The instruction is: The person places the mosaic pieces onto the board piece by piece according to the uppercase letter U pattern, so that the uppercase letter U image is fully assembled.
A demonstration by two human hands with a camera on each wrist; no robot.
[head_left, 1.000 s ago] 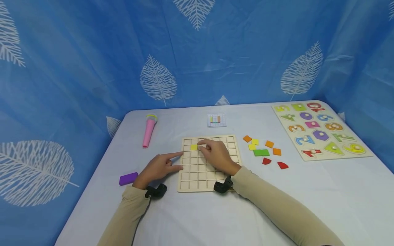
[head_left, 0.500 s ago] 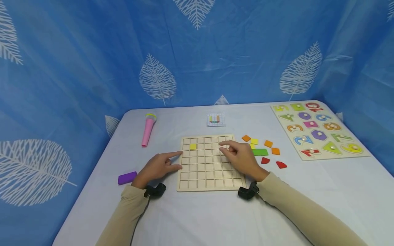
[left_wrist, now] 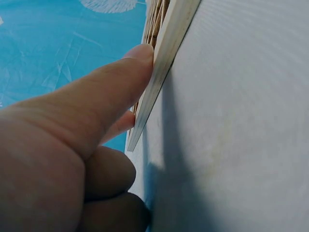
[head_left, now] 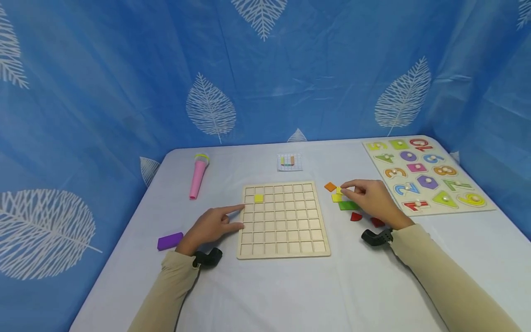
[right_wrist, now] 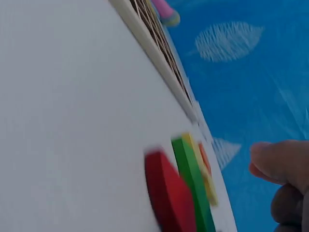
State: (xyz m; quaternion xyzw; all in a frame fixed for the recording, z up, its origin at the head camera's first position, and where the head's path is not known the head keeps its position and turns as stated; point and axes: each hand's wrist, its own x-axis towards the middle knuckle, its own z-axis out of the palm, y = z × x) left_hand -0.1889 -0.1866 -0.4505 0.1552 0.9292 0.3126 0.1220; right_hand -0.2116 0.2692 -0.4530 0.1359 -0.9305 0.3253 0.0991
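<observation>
A wooden grid board lies on the table with one yellow square tile in an upper-left cell. My left hand touches the board's left edge with an extended index finger and thumb; its other fingers are curled, as the left wrist view confirms. To the right of the board, my right hand hovers over loose tiles, thumb and index finger close together and no tile visible between them. Under or beside it are yellow square tiles, a green rectangular tile and red quarter-circle tiles. The right hand hides some orange tiles.
An orange tile lies near the board's right edge. Behind the board is a pattern card. A number-and-shape puzzle stands far right. On the left lie a pink toy microphone and a purple block.
My right hand has moved rightward from beside the yellow tile on the board, across the grid, to above the loose tiles. My left hand has stayed at the board's left edge.
</observation>
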